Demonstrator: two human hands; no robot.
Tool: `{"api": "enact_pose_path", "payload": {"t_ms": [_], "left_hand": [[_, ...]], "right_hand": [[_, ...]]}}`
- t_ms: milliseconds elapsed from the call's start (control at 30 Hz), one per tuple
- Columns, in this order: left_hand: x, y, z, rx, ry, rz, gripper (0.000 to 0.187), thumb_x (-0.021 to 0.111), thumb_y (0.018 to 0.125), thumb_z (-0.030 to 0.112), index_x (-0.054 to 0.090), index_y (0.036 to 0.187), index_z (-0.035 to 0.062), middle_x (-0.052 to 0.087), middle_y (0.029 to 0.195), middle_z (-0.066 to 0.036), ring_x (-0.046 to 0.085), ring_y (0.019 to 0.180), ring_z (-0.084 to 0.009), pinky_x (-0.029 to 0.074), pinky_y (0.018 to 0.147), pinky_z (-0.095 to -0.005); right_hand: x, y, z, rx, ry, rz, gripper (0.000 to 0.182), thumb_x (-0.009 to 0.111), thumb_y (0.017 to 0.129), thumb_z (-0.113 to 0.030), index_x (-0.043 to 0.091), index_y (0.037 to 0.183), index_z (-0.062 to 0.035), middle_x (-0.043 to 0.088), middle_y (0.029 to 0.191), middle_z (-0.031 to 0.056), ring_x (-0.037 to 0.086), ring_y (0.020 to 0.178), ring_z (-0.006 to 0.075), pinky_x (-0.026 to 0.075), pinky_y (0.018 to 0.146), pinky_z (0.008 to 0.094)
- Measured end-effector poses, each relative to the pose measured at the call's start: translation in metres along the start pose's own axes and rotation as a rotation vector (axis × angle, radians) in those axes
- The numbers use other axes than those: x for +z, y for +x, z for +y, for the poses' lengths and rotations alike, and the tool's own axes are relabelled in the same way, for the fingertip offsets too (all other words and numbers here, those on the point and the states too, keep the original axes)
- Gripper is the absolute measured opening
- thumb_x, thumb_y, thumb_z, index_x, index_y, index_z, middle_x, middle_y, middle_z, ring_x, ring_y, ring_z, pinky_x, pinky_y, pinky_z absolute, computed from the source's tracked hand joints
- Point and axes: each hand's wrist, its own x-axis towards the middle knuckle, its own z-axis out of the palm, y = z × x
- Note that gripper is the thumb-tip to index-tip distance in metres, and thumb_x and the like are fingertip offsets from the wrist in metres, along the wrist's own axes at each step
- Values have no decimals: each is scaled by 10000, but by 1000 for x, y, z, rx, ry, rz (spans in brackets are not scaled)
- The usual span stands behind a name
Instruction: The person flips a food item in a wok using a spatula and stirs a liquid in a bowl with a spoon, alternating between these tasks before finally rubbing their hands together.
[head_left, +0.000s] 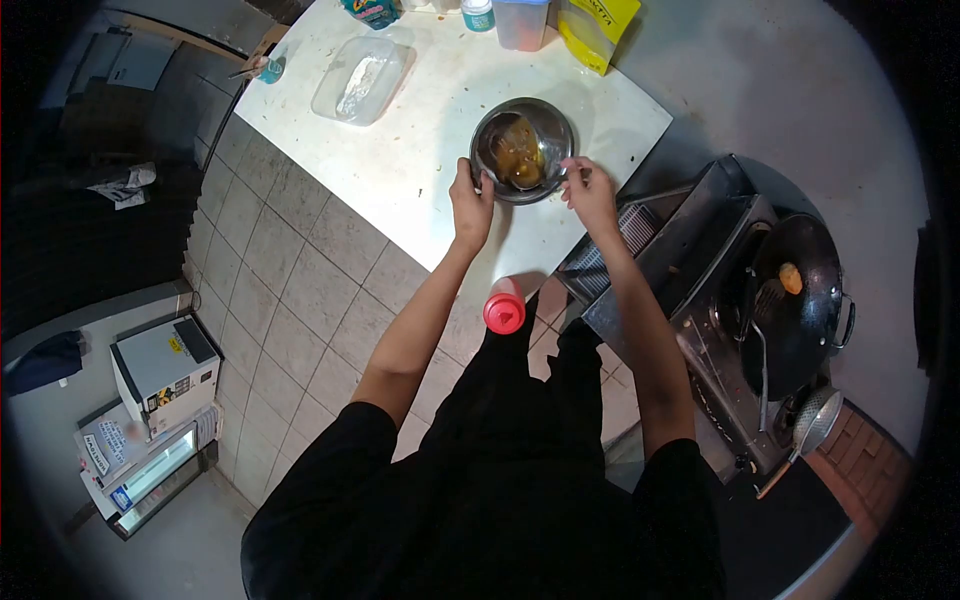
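Note:
A round metal bowl (pixel 562 125) stands on the white table, with a glossy brown and yellow mixture (pixel 520 155) inside. My left hand (pixel 474 200) is closed on the bowl's lower left rim, thumb at the edge. At the lower right rim is my right hand (pixel 588 190), its fingers bent close together near the edge; whether they hold anything is too small to tell. A bottle with a red cap (pixel 504 311) is upright at the table's near edge, below the bowl.
On the white table (pixel 330 170) are a clear plastic container (pixel 362 80), a lidded tub (pixel 521 24) and a yellow pouch (pixel 596 32). To the right, a stove carries a black wok (pixel 800 330) with a spatula; a strainer (pixel 818 420) lies beside it.

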Motion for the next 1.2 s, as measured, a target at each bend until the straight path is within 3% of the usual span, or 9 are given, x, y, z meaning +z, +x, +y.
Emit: {"api": "enact_pose_path", "payload": {"t_ms": [100, 167, 333, 467, 533, 767, 933, 1033, 1200], "left_hand": [[-1, 0, 3, 45, 29, 14, 181, 574, 939, 62, 416, 988, -12, 516, 732, -223, 514, 652, -336, 441, 643, -432], [-3, 0, 4, -3, 90, -29, 148, 542, 941, 39, 413, 986, -19, 572, 808, -276, 594, 713, -431, 476, 638, -447], [-2, 0, 3, 33, 66, -16, 138, 534, 946, 32, 412, 984, -20, 571, 799, -278, 596, 712, -437, 482, 627, -457], [-2, 1, 2, 32, 59, -14, 130, 528, 951, 27, 413, 983, -24, 570, 790, -278, 599, 712, -442, 486, 614, -467], [-2, 2, 1, 39, 67, -6, 131, 529, 950, 28, 413, 985, -23, 570, 789, -276, 597, 708, -439, 486, 616, -463], [-1, 0, -1, 34, 83, -5, 128, 532, 946, 27, 418, 983, -18, 566, 779, -263, 590, 678, -406, 485, 617, -438], [-2, -3, 3, 33, 69, -13, 133, 533, 945, 27, 413, 983, -18, 567, 776, -263, 594, 683, -408, 481, 616, -450], [-1, -2, 2, 48, 79, -15, 140, 535, 947, 32, 410, 988, -17, 571, 783, -270, 597, 700, -430, 481, 616, -460], [-1, -3, 2, 34, 85, -13, 147, 538, 949, 37, 408, 994, -15, 579, 803, -283, 596, 725, -461, 478, 616, -476]], "right_hand": [[2, -3, 16, 71, 118, -134, 282, 550, 1014, -231, 686, 993, 15, 635, 693, 59, 631, 550, 123, 494, 511, 269], [3, -3, 20, 60, 132, -125, 271, 542, 1013, -219, 686, 977, 7, 626, 683, 60, 634, 558, 130, 496, 518, 277], [5, -6, 13, -235, -186, -7, 198, 502, 969, -110, 652, 927, 12, 658, 730, 145, 670, 610, 231, 506, 586, 352], [6, -4, 9, -254, -134, 23, 178, 492, 946, -83, 634, 908, 17, 671, 780, 178, 689, 701, 288, 513, 655, 377], [5, -7, -2, -25, -116, -27, 182, 488, 947, -89, 625, 887, 16, 686, 827, 184, 696, 796, 315, 519, 721, 382], [2, -1, 17, -204, -224, -24, 206, 499, 943, -106, 675, 984, -7, 704, 878, 182, 698, 839, 327, 529, 775, 375], [9, 2, 36, 72, 205, -12, 283, 495, 962, -140, 676, 955, 77, 710, 823, 195, 715, 723, 264, 584, 685, 330], [12, 6, 41, 107, 216, -18, 308, 439, 1009, -115, 640, 960, 112, 692, 837, 217, 717, 742, 261, 620, 703, 342], [9, 6, 26, 271, 373, 39, 346, 424, 997, -138, 613, 992, 152, 684, 871, 270, 722, 766, 325, 631, 730, 359]]}}
